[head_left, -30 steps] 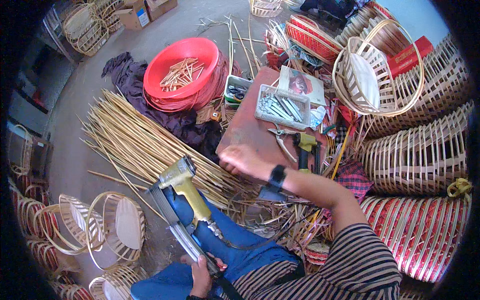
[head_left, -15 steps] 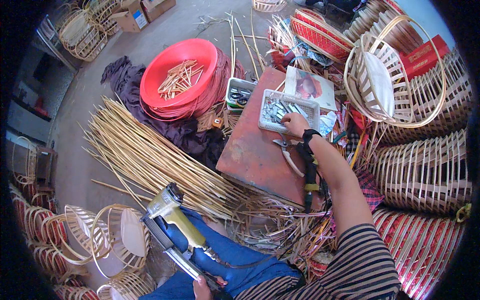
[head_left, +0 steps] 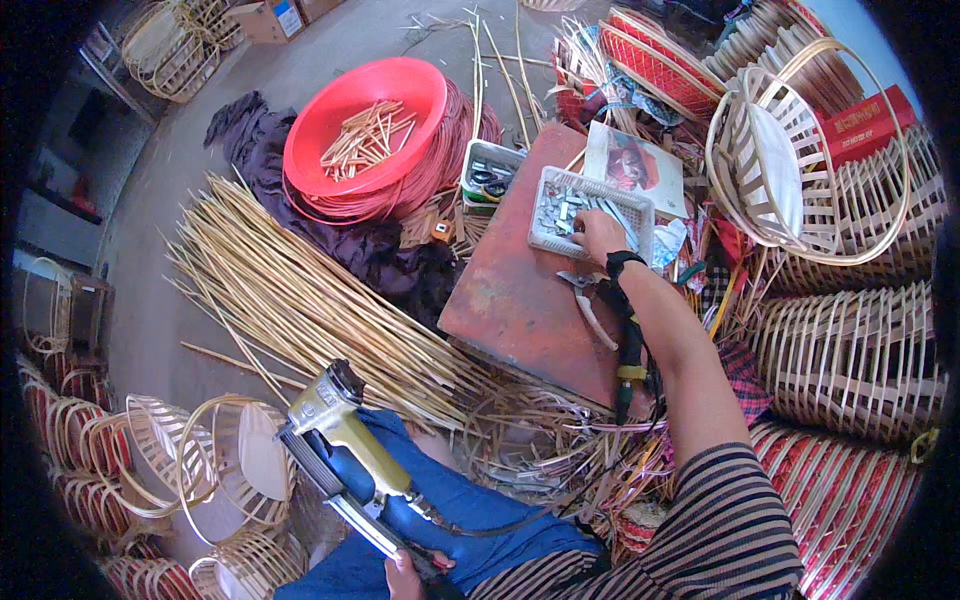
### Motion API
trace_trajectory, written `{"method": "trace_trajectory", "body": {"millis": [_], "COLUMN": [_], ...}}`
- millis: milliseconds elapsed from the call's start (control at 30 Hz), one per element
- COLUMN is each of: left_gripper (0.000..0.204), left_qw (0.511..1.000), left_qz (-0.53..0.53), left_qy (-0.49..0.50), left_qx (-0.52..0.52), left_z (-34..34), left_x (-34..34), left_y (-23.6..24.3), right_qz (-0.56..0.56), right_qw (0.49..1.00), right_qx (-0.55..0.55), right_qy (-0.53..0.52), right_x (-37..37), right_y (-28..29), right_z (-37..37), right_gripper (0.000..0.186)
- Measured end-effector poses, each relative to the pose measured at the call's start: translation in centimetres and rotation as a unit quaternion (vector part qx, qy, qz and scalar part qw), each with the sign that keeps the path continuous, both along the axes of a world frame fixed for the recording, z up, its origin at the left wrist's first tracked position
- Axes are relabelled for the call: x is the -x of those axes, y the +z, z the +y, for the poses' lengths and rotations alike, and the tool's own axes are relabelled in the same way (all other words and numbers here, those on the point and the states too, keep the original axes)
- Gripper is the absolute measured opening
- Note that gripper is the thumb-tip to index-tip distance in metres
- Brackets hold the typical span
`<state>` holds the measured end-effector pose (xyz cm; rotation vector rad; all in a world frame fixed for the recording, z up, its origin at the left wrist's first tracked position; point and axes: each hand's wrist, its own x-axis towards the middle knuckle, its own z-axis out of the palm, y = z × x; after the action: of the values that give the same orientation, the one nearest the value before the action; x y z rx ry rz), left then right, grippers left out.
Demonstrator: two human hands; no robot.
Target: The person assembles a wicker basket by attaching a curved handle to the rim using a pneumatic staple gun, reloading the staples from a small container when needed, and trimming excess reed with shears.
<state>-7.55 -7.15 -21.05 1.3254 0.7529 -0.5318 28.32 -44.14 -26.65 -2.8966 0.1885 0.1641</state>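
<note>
My left hand (head_left: 405, 568) is closed around the magazine rail of a gold pneumatic staple gun (head_left: 345, 435), which lies slanted over my blue-trousered lap with a hose attached. My right hand (head_left: 598, 234) reaches into a white plastic basket (head_left: 548, 236) of metal staple strips, fingers curled down among them; whether they hold a strip is hidden. The basket sits on a rusty red board (head_left: 505, 315). Beside it lie hand pruners (head_left: 595, 315), partly behind my wrist, a second tool (head_left: 630, 365) and a printed sheet (head_left: 660, 190).
A bundle of cane rods (head_left: 300, 300) lies on the left, below a red basin (head_left: 315, 130) of short sticks and dark cloth (head_left: 260, 150). Woven baskets (head_left: 840, 350) are stacked on the right; more (head_left: 260, 460) stand at lower left. A green tub (head_left: 485, 170) holds scissors.
My right hand has moved from above the board's near left edge up and right into the staple basket. The staple gun in my left hand has tipped and shifted down and left.
</note>
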Motion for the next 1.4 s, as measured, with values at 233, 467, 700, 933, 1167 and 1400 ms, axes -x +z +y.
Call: {"method": "trace_trajectory", "body": {"millis": [233, 467, 700, 933, 1167, 1400], "left_gripper": [0.061, 0.062, 0.056, 0.047, 0.039, 0.038], "left_qw": [1.000, 1.000, 0.999, 0.998, 0.997, 0.990], "left_qz": [-0.004, -0.023, -0.023, -0.023, -0.048, -0.087], "left_qy": [0.002, -0.009, -0.028, -0.033, -0.045, 0.000], "left_qx": [-0.001, 0.007, 0.022, 0.047, 0.032, 0.109], "left_z": [0.3, -0.9, -2.1, -3.2, -4.9, -5.3], "left_x": [0.1, -0.8, -2.3, -3.2, -3.2, -3.7], "left_y": [0.2, 1.1, 1.4, 1.4, -2.2, -1.2], "right_qz": [0.026, -0.070, 0.067, 0.240, 0.081, 0.051], "right_qw": [0.999, 0.961, 0.793, 0.752, 0.845, 0.874], "right_qx": [-0.025, -0.247, -0.588, -0.595, -0.414, -0.394], "right_qy": [-0.026, -0.104, -0.142, 0.152, 0.328, 0.281], "right_x": [-0.9, -1.1, 1.7, 9.6, 13.2, 12.8], "right_y": [-1.1, -0.2, 4.0, 10.8, 8.8, 7.8], "right_z": [0.0, -3.3, 0.4, 16.5, 24.8, 26.5], "right_gripper": [0.015, 0.012, 0.015, 0.013, 0.022, 0.020]}}
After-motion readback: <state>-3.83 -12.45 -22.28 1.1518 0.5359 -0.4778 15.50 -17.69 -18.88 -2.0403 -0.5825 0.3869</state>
